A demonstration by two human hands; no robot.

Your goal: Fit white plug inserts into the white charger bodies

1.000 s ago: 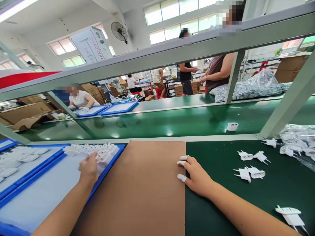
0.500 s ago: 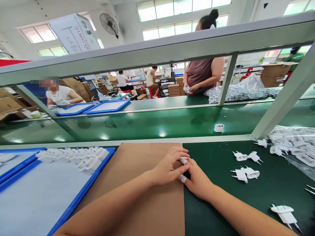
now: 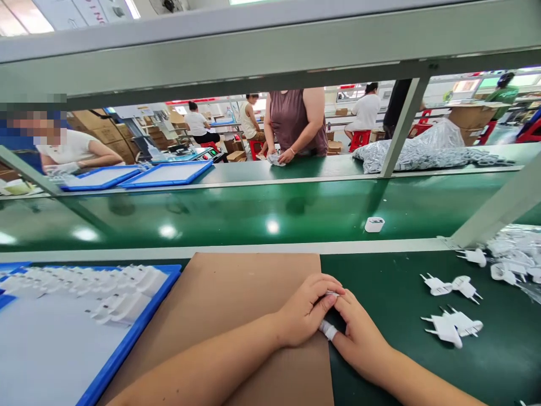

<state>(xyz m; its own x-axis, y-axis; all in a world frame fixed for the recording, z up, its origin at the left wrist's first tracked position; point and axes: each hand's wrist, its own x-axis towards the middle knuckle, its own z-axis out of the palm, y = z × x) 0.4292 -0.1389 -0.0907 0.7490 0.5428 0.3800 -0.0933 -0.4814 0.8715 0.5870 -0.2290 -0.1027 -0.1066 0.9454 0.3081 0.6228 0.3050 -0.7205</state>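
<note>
Over the right edge of the brown cardboard sheet [image 3: 236, 293], my two hands meet. My left hand [image 3: 306, 310] is closed with thumb and fingertips around a taped finger of my right hand [image 3: 363, 335]. White tape [image 3: 328, 330] also wraps the right thumb, which points forward, apart from the other fingers. The right hand's remaining fingers are partly hidden behind the left. Several loose white two-pin plugs [image 3: 443, 330] lie on the green table to the right of my right hand. Left of the cardboard, a blue-rimmed tray [image 3: 139, 332] holds rows of white plugs [image 3: 122, 282].
A bagged heap of white plugs [image 3: 515, 254] lies at the right by a slanted post [image 3: 490, 197]. One white piece [image 3: 374, 225] sits on the green belt [image 3: 236, 208] ahead. A frame beam [image 3: 270, 51] crosses above. Co-workers [image 3: 298, 124] work beyond.
My view has tipped downward and shifted. The left hand's fingers have closed in around the taped right finger, and both hands stay together at the cardboard's edge.
</note>
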